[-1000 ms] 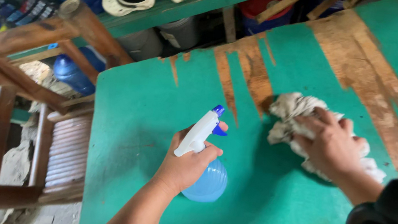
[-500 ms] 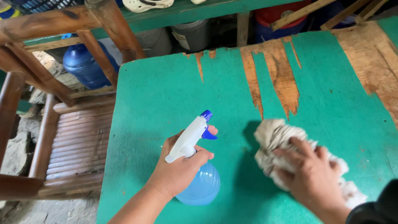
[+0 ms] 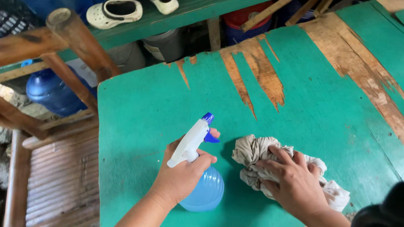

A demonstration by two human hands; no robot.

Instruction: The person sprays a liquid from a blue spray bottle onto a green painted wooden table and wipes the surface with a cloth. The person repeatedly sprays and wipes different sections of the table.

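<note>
Left hand [image 3: 182, 175] wrapped tight around blue spray bottle [image 3: 202, 189], near edge of green table [image 3: 138, 122]. Right hand [image 3: 295, 185] just right of it, fingers spread, pressing crumpled rag [image 3: 257, 155] onto tabletop. Far left: white clogs [image 3: 116, 12] on shelf.

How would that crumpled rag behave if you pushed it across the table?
The rag looks soft and bunched, so it would probably fold and drag rather than slide stiffly. Under the right hand it seems light, and unlikely to roll on the painted table.
</note>
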